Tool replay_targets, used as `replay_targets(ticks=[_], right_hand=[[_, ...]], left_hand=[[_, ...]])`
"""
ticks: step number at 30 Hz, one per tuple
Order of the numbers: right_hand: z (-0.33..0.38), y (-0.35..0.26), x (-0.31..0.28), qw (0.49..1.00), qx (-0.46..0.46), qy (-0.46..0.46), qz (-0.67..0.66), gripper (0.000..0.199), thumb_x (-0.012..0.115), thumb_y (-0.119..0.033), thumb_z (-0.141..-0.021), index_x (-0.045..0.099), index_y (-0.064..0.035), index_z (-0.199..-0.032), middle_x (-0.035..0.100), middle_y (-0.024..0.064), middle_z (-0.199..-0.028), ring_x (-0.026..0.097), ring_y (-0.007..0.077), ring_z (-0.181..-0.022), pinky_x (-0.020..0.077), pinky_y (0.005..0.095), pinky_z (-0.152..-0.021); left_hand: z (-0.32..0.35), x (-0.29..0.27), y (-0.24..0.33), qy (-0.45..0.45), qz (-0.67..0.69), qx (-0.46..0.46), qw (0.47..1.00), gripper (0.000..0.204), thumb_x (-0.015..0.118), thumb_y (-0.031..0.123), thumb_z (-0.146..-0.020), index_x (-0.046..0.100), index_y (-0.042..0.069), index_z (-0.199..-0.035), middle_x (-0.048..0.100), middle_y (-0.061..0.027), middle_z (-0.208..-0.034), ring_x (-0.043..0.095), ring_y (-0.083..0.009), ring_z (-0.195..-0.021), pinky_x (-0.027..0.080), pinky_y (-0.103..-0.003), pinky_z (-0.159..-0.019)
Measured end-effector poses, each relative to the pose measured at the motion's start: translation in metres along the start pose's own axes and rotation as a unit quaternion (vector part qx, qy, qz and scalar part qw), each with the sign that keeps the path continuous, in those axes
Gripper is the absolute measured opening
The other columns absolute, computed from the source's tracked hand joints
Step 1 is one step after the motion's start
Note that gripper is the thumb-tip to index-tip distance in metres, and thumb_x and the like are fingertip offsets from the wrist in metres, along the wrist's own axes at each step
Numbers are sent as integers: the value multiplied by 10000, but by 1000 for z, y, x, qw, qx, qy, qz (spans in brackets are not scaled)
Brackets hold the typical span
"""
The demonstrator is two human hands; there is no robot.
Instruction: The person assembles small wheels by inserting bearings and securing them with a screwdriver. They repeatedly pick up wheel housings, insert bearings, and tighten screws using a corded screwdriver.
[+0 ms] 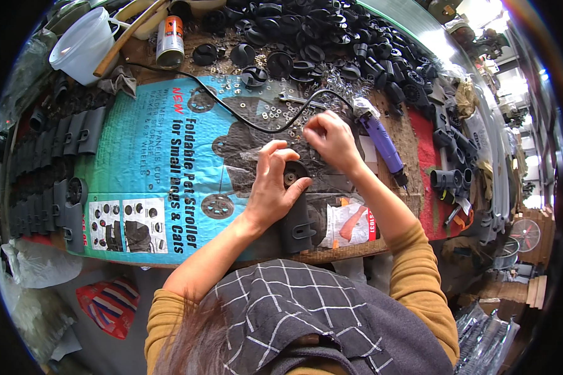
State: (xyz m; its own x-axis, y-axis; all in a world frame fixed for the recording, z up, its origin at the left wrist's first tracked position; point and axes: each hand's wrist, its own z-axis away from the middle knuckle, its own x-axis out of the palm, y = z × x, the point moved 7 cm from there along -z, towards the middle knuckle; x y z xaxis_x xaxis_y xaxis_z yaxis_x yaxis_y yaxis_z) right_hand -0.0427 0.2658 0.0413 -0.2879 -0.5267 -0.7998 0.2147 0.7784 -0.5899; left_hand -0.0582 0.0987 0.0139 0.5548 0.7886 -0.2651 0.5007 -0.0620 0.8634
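Observation:
My left hand [270, 187] is wrapped round the upper end of a black plastic tube-like part [296, 226], which lies lengthwise toward me at the bench's front edge. Its far end is round, with a small metal-looking centre showing between thumb and fingers. A clip-like loop sticks out low on its side. To the right and just beyond it, my right hand [333, 141] is raised with fingertips pinched together; anything between them is too small or hidden to make out. Loose metal nuts [274, 112] and a wrench [300, 100] lie beyond the hands.
A purple electric screwdriver [383, 144] lies at the right, its black cable [231, 111] looping across the bench. Black plastic knobs and wheels [306, 37] are heaped at the back. Similar tube parts [62, 134] line the left side. A spray can [170, 42] and white bucket [84, 47] stand back left.

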Motion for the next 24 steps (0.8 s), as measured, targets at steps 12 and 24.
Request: replay_targets(ticks=[12, 24], right_hand=[[54, 60, -81, 937, 34, 183, 297, 530, 792, -313, -757, 575, -78, -1180, 598, 130, -1068, 528, 313, -1067, 452, 416, -888], [93, 42, -91, 889, 88, 246, -375, 626, 712, -97, -745, 361, -63, -1263, 536, 69, -1009, 587, 158, -882, 520, 337, -801]], left_hand=[[2, 5, -3, -39, 28, -25, 999, 167, 763, 159, -794, 652, 53, -861, 497, -164, -1250, 478, -331, -1195, 385, -420, -1003], [1, 7, -8, -40, 39, -38, 998, 185, 782, 160, -772, 641, 64, -845, 520, -145, -1208, 505, -324, -1135, 402, -422, -968]])
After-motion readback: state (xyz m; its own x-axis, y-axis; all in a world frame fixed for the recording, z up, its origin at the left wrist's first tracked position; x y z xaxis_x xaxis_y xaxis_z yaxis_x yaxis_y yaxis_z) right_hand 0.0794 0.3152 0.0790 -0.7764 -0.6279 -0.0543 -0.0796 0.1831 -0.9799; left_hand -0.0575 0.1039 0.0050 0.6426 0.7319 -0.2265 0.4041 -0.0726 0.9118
